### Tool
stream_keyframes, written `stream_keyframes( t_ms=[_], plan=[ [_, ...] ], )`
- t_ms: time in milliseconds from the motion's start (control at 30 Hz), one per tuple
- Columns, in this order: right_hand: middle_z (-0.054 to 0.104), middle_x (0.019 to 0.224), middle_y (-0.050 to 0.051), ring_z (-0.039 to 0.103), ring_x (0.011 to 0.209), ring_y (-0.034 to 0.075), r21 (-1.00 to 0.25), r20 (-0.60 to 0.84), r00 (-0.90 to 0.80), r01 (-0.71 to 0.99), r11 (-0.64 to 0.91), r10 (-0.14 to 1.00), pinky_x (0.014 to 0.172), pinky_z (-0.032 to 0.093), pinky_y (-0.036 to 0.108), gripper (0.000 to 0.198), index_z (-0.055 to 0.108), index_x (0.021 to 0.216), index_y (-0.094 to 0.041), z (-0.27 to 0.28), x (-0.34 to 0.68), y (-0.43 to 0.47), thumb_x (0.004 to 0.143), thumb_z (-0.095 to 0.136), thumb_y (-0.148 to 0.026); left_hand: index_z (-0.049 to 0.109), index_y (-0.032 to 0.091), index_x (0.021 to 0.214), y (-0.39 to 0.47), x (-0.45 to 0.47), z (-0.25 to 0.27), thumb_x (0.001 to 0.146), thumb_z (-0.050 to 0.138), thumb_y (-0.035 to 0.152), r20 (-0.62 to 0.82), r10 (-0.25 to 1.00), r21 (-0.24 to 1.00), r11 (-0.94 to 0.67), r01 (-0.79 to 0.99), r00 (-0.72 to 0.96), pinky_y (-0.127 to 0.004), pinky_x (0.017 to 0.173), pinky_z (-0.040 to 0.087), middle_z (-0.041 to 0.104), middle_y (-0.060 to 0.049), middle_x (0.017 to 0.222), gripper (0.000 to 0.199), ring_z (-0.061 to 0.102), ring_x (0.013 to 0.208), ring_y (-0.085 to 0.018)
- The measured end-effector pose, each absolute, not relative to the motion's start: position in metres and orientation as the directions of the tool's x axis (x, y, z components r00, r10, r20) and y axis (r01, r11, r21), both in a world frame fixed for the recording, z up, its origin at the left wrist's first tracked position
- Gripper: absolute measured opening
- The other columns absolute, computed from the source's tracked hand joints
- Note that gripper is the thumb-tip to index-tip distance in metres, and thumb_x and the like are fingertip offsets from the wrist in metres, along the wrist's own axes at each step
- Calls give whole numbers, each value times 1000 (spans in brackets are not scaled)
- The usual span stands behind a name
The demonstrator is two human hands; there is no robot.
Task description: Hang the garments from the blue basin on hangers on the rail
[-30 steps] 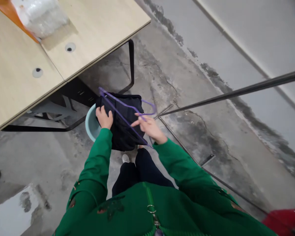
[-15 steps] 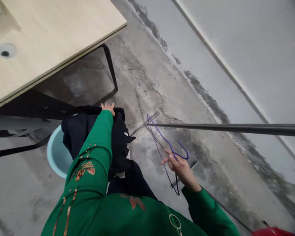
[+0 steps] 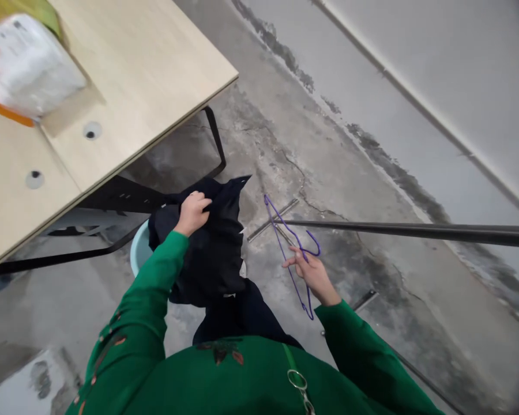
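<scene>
A dark navy garment (image 3: 211, 248) hangs in front of my legs and partly covers a light blue basin (image 3: 139, 249) on the floor. My left hand (image 3: 194, 212) grips the garment near its upper edge, fingers curled into the cloth. To the right, a purple clothes hanger (image 3: 285, 230) is held by my right hand (image 3: 309, 270), with the fingers closed around it just below the hook. The hanger is tilted, its hook pointing right, and it is apart from the garment. Folds hide the garment's exact kind.
A wooden-topped table (image 3: 155, 52) with black metal legs stands at the upper left, bearing a white plastic package (image 3: 34, 63). A dark metal pole (image 3: 406, 231) rises from a crossed metal base (image 3: 273, 220) on the concrete floor. A white wall (image 3: 436, 75) runs along the right.
My left hand has gone from lying spread on the garment to gripping it, and a corner of the cloth now sticks up. My right hand still holds the hanger. The view has shifted.
</scene>
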State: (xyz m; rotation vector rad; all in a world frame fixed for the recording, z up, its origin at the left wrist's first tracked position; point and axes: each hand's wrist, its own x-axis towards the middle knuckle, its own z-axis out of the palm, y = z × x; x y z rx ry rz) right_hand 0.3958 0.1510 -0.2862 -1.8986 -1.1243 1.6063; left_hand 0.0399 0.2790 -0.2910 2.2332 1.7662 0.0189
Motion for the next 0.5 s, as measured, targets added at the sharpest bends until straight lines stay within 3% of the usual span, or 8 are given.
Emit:
stream_keyframes(
  t_ms=[67, 100, 167, 233, 333, 400, 467, 500],
  plan=[
    [65, 66, 5, 35, 45, 9, -764, -600, -1, 298, -573, 800, 51, 36, 28, 70, 62, 114, -11, -274, 386, 156, 81, 47, -71, 70, 19, 85, 221, 3, -238, 76, 50, 14, 168, 940, 312, -337, 888, 298, -38, 82, 49, 58, -7, 76, 22, 58, 85, -22],
    [65, 66, 5, 35, 45, 9, -773, -588, -6, 298, -560, 809, 52, 35, 28, 70, 62, 114, -11, -267, 382, 157, 82, 47, -70, 69, 21, 83, 190, -17, -214, 76, 51, 13, 268, 918, 320, -371, 872, 292, -38, 81, 49, 57, -6, 76, 21, 58, 86, -22],
    [64, 63, 4, 34, 45, 9, -787, -566, -5, 304, -538, 825, 53, 35, 29, 68, 62, 113, -11, -251, 376, 157, 83, 45, -69, 68, 22, 82, 130, -55, -178, 75, 53, 10, 308, 904, 311, -390, 867, 296, -39, 83, 49, 55, -5, 75, 21, 58, 90, -22],
    [62, 61, 3, 33, 45, 9, -798, -545, 5, 302, -521, 838, 53, 34, 29, 65, 62, 113, -11, -236, 370, 153, 84, 45, -68, 69, 22, 82, 81, -86, -164, 75, 54, 8, 199, 932, 235, -345, 909, 303, -40, 87, 50, 53, -4, 71, 22, 57, 88, -22],
    [64, 65, 4, 31, 46, 9, -825, -508, 33, 268, -497, 861, 51, 31, 28, 63, 60, 115, -11, -220, 362, 138, 85, 47, -65, 72, 20, 81, 41, -109, -184, 75, 49, 5, -139, 964, 70, -218, 973, 226, -48, 101, 43, 60, -9, 80, 28, 57, 97, -25],
    [67, 71, 6, 30, 46, 8, -831, -501, 60, 247, -499, 863, 49, 29, 27, 62, 59, 115, -11, -212, 356, 125, 84, 48, -64, 73, 17, 88, 37, -107, -217, 77, 45, 5, -371, 924, 3, -99, 995, 93, -56, 110, 31, 63, -17, 106, 33, 52, 116, -31],
    [67, 72, 6, 29, 46, 8, -826, -501, 72, 257, -502, 862, 48, 27, 27, 61, 59, 112, -11, -201, 351, 111, 83, 49, -63, 69, 13, 110, 49, -92, -250, 80, 40, 4, -548, 835, -5, 45, 999, -41, -64, 108, 25, 51, -24, 135, 43, 40, 131, -36],
    [66, 70, 5, 30, 46, 8, -824, -498, 71, 272, -497, 864, 48, 27, 27, 59, 60, 110, -11, -194, 349, 104, 83, 49, -63, 64, 10, 120, 58, -81, -263, 81, 37, 2, -593, 803, 7, 86, 996, -65, -68, 104, 26, 46, -27, 140, 48, 38, 133, -38]
  ],
)
